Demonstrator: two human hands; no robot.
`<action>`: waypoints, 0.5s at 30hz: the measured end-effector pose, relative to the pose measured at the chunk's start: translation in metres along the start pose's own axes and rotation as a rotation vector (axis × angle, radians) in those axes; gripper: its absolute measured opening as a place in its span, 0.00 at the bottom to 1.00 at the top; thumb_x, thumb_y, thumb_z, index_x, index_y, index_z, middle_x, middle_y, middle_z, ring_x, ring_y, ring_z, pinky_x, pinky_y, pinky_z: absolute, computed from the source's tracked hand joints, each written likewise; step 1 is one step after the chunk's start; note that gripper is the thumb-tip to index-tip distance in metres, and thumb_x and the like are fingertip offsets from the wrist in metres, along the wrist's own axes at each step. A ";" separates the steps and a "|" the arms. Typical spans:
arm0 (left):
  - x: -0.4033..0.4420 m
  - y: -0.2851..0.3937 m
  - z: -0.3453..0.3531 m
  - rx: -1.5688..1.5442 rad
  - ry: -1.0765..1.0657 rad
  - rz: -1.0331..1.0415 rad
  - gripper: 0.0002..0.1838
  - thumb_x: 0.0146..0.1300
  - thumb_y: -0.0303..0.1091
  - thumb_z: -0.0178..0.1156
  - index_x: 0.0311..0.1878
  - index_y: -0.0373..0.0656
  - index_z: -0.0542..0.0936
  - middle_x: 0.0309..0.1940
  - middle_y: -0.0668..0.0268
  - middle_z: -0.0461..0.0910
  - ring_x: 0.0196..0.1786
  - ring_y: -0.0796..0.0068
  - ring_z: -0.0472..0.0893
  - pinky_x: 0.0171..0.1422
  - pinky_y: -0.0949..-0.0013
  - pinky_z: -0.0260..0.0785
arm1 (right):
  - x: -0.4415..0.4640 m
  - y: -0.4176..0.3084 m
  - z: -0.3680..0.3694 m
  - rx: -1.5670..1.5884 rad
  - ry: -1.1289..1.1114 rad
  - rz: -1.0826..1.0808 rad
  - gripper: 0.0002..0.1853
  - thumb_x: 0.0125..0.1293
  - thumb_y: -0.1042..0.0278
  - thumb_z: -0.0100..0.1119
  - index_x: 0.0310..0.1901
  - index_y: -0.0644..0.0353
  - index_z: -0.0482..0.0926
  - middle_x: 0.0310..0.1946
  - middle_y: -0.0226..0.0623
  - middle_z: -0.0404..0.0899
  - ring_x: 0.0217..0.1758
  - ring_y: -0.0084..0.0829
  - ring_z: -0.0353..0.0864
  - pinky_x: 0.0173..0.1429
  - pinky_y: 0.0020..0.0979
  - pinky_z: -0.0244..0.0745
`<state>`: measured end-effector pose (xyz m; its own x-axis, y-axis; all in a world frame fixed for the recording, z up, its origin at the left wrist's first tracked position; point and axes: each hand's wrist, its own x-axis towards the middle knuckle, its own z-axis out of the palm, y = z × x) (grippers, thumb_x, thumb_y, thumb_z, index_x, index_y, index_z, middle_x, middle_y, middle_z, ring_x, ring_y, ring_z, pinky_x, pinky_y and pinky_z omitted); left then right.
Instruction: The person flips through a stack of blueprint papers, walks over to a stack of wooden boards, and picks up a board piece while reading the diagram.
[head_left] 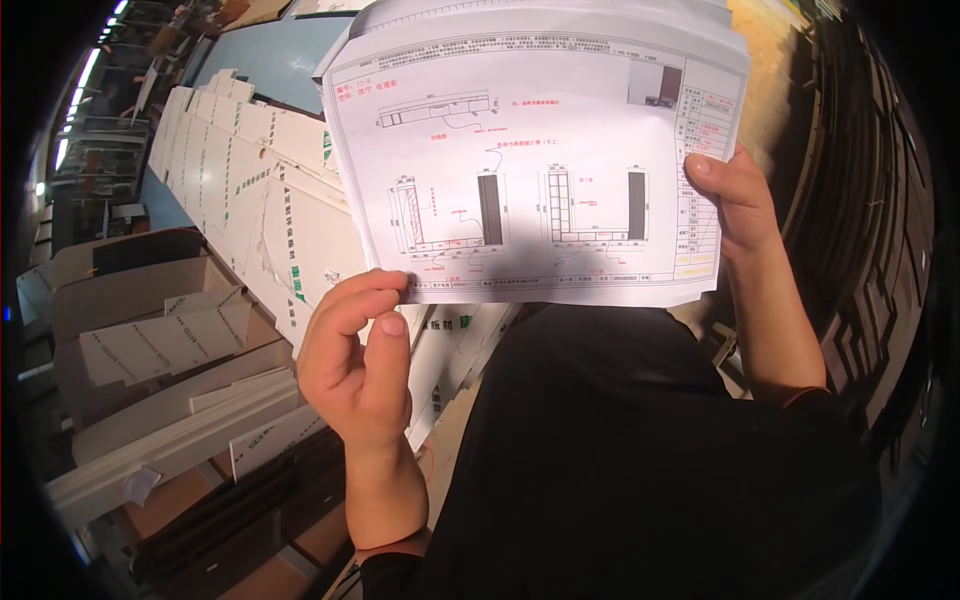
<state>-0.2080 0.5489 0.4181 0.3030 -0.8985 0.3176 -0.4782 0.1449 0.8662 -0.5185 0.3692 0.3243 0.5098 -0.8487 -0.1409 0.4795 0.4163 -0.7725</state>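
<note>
A stack of printed drawing sheets [600,130] is held up in front of me, tilted a little. Its top page has cabinet line drawings, red notes, a small photo at the upper right and a table down the right side. My right hand [735,195] grips the right edge, thumb on the front and the other fingers hidden behind. At the lower left corner, my left hand [355,350] is half curled, thumb and index finger apart. Its index fingertip overlaps the corner of the page; whether it presses on the paper is hard to see.
White printed boards [250,190] lie piled to the left, beside a blue-grey surface [260,55]. More panels [160,345] stand in rows at the lower left, with a crumpled scrap [142,484] on one edge. Dark strips [860,270] are stacked along the right.
</note>
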 end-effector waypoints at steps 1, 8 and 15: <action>0.000 0.000 0.000 0.008 0.000 0.003 0.07 0.65 0.23 0.63 0.45 0.33 0.83 0.47 0.52 0.86 0.50 0.66 0.84 0.59 0.66 0.74 | 0.000 0.001 0.001 0.005 0.006 -0.006 0.33 0.62 0.68 0.71 0.66 0.72 0.71 0.55 0.49 0.83 0.53 0.39 0.88 0.61 0.38 0.84; -0.001 0.004 0.001 0.049 -0.003 0.035 0.07 0.65 0.24 0.63 0.44 0.33 0.83 0.47 0.51 0.86 0.50 0.65 0.84 0.59 0.65 0.74 | 0.000 0.004 0.001 0.026 0.001 -0.038 0.28 0.65 0.69 0.68 0.64 0.70 0.73 0.53 0.48 0.85 0.51 0.36 0.89 0.57 0.36 0.86; -0.003 0.008 0.003 0.060 -0.003 0.013 0.08 0.67 0.25 0.60 0.45 0.32 0.82 0.47 0.49 0.85 0.52 0.63 0.83 0.64 0.62 0.72 | 0.001 0.002 0.001 0.025 -0.021 -0.030 0.28 0.65 0.69 0.68 0.64 0.71 0.73 0.53 0.48 0.85 0.51 0.36 0.89 0.58 0.36 0.86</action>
<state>-0.2152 0.5519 0.4232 0.2938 -0.8981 0.3274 -0.5305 0.1317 0.8374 -0.5163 0.3698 0.3229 0.5096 -0.8540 -0.1049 0.5122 0.3991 -0.7605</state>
